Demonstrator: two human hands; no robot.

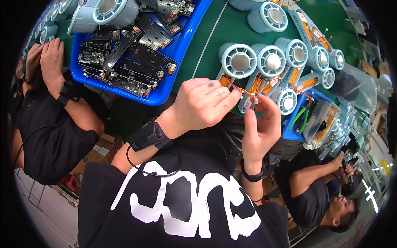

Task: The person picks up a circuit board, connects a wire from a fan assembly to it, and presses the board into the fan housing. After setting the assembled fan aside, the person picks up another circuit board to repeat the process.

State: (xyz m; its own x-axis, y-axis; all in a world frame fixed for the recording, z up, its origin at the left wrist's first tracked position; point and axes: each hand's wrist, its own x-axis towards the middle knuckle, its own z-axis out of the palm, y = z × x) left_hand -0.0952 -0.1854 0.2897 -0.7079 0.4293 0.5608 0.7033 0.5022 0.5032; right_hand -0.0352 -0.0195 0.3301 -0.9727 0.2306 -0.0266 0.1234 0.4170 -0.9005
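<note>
My left hand is closed in a pinch on thin red and orange wires. Close beside it, my right hand has thumb and fingers bent round a small white connector at the wires' end; the fingertips partly hide it. The wires run among light-blue round fan housings with metal hubs, the nearest being one fan housing just beyond my hands. Another fan housing stands to its right. Orange-wrapped battery packs show in the handles.
At the left, a blue tray holds many black circuit boards, with fan housings on top. A blue bin with green-handled pliers lies to the right on the green table. Co-workers sit on both sides, one person's hand at far left.
</note>
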